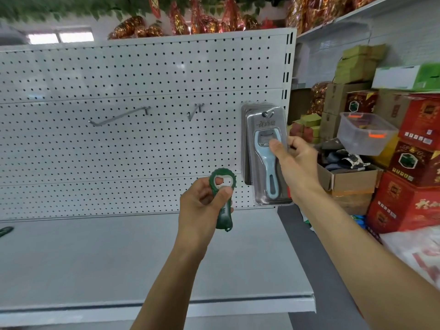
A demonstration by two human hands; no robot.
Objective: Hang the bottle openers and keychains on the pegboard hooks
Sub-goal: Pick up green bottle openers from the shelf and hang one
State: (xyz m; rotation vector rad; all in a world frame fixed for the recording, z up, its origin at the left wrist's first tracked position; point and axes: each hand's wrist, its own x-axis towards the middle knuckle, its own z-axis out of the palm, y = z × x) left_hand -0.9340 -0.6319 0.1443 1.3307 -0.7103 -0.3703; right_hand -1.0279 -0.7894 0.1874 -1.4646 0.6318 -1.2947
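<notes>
A white pegboard (119,151) fills the left and middle of the head view. Two bare metal hooks stick out of it: a long hook (119,116) and a short hook (195,111). At the board's right edge hang packaged light-blue bottle openers (265,153), several packs deep, on a hook at their top. My right hand (295,160) grips the front pack, thumb across the opener's head. My left hand (202,201) holds a dark green bottle opener (222,198) upright in front of the board, lower and left of the packs.
A grey shelf (119,258) runs below the pegboard, with a dark green item (6,231) at its far left edge. To the right stand stacked red and brown boxes (409,177), a clear plastic tub (366,133) and an open carton.
</notes>
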